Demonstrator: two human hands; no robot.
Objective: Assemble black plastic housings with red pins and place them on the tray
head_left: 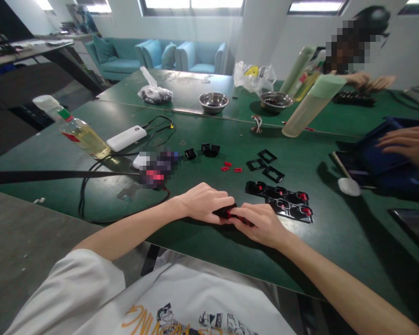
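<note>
My left hand point(208, 203) and my right hand point(260, 222) meet near the table's front edge, both closed around one small black part point(225, 211) with a bit of red on it. Fingers cover much of this part. To the right lie several joined black parts with red pieces point(282, 201). Beyond them are flat black frames point(273, 174). Small red pieces point(238, 170) lie ahead of my hands, and small black holders point(210, 150) sit farther back.
On the green table point(195, 132) are a bottle point(87, 137), a white power bank point(126, 138) with cables, metal bowls point(213, 102), a tall green-capped bottle point(309, 109), a white mouse point(349, 186) and a blue bin point(380, 149). Another person's hands are at the right.
</note>
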